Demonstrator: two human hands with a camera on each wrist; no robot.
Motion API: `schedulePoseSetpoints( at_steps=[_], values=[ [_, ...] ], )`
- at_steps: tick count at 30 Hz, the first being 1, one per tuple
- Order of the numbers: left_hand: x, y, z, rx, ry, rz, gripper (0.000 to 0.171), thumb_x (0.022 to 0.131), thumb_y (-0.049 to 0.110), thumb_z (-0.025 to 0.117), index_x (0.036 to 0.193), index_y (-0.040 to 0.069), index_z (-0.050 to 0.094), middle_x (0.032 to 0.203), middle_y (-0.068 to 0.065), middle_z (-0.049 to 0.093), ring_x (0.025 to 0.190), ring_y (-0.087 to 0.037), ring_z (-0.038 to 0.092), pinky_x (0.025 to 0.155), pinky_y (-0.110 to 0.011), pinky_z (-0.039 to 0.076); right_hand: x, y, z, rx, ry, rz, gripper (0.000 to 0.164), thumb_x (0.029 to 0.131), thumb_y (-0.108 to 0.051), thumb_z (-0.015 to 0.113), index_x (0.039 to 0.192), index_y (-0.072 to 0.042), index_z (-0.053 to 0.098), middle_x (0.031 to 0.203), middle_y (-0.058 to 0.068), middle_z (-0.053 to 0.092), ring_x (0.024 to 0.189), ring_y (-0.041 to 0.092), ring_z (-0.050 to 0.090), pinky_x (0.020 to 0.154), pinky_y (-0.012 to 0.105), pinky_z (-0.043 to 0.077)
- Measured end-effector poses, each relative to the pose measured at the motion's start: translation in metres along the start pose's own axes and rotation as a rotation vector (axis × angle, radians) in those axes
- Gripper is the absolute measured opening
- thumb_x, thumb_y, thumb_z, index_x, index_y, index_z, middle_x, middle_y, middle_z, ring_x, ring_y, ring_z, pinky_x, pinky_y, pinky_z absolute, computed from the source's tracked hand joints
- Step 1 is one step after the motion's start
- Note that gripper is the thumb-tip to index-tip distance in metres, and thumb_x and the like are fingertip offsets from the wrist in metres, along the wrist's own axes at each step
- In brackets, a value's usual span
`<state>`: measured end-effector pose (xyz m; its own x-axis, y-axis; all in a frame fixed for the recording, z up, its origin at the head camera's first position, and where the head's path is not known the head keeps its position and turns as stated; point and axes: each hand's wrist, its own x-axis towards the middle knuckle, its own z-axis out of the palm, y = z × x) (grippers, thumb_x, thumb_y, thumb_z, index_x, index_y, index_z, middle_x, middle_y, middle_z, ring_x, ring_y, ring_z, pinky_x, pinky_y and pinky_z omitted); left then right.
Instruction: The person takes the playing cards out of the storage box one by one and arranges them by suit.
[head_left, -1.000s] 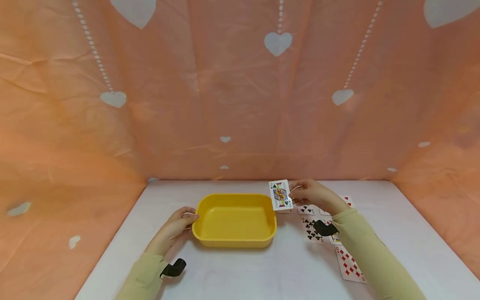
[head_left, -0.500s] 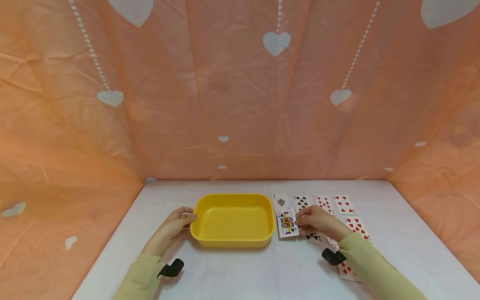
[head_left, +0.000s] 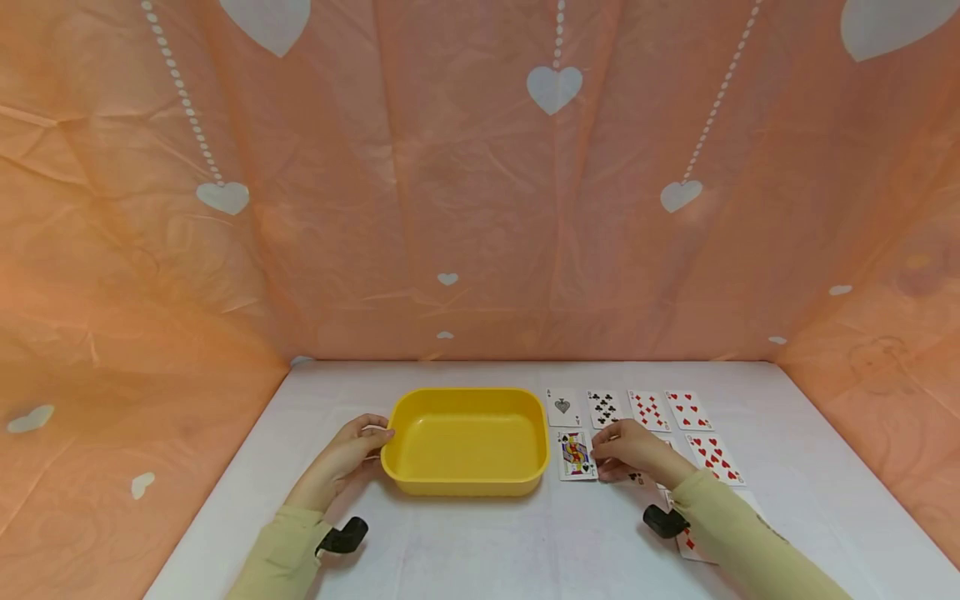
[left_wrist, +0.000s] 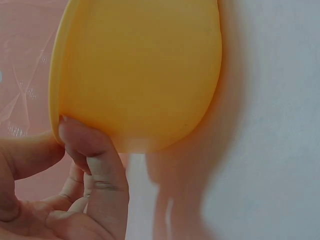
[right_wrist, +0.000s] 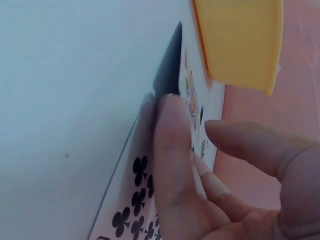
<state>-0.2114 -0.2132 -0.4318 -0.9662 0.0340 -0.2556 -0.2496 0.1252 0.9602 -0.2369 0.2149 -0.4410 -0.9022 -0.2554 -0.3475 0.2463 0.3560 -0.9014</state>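
My left hand [head_left: 348, 457] pinches the left rim of a yellow plastic tub [head_left: 465, 487] between thumb and fingers; the left wrist view shows this grip close up. To the tub's right, a jack of spades [head_left: 574, 456] lies face up below the ace of spades [head_left: 562, 406]. My right hand [head_left: 630, 450] is at the jack's right edge. In the right wrist view, one finger [right_wrist: 172, 130] is under the tilted jack, while the thumb [right_wrist: 245, 142] stands apart from its face. A clubs card [right_wrist: 132, 202] lies partly hidden below that hand.
More playing cards lie face up at right: clubs [head_left: 602, 409], diamonds [head_left: 648, 408] and hearts [head_left: 688, 410] in the back row, another hearts card [head_left: 715, 457] in front. The right sleeve [head_left: 738, 521] covers several others. An orange cloth with hearts [head_left: 480, 208] hangs behind the white table [head_left: 480, 542].
My right hand has brought the jack of spades down from above the tub's right corner to the table, below the ace, and its thumb now stands off the card. My left hand stays on the tub.
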Motion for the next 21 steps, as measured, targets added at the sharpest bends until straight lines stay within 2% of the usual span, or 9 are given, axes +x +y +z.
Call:
schedulePoseSetpoints(
  at_steps=[7, 12, 17, 21],
  values=[
    [-0.001, 0.001, -0.001, 0.016, 0.001, -0.001, 0.030, 0.096, 0.010, 0.057, 0.118, -0.006, 0.043, 0.089, -0.007, 0.063, 0.076, -0.018, 0.058, 0.068, -0.030, 0.049, -0.004, -0.006, -0.001, -0.056, -0.046, -0.042, 0.024, 0.091, -0.003, 0.057, 0.106, 0.016, 0.058, 0.080, 0.012, 0.065, 0.065, 0.016, 0.064, 0.062, 0.032, 0.055],
    [-0.002, 0.001, -0.002, -0.002, -0.013, 0.009, 0.032, 0.096, 0.010, 0.057, 0.118, -0.007, 0.042, 0.088, -0.006, 0.062, 0.075, -0.017, 0.058, 0.067, -0.030, 0.050, -0.005, -0.009, -0.002, -0.084, -0.052, -0.053, 0.024, 0.091, -0.006, 0.057, 0.103, 0.015, 0.061, 0.080, 0.012, 0.066, 0.066, 0.017, 0.065, 0.063, 0.033, 0.056],
    [-0.003, 0.001, -0.001, 0.005, -0.011, 0.012, 0.031, 0.096, 0.009, 0.057, 0.118, -0.007, 0.042, 0.089, -0.008, 0.061, 0.075, -0.017, 0.058, 0.066, -0.031, 0.050, -0.008, -0.011, -0.008, -0.145, 0.000, -0.096, 0.027, 0.090, -0.009, 0.058, 0.104, 0.014, 0.062, 0.081, 0.012, 0.065, 0.068, 0.020, 0.066, 0.064, 0.035, 0.056],
    [-0.001, 0.002, -0.004, 0.073, -0.016, 0.023, 0.031, 0.095, 0.011, 0.058, 0.117, -0.007, 0.044, 0.092, -0.010, 0.062, 0.076, -0.019, 0.059, 0.069, -0.033, 0.051, -0.014, -0.014, -0.024, -0.231, 0.036, -0.200, 0.032, 0.093, -0.012, 0.058, 0.111, 0.014, 0.058, 0.091, 0.018, 0.066, 0.076, 0.027, 0.066, 0.068, 0.039, 0.055]
  ],
)
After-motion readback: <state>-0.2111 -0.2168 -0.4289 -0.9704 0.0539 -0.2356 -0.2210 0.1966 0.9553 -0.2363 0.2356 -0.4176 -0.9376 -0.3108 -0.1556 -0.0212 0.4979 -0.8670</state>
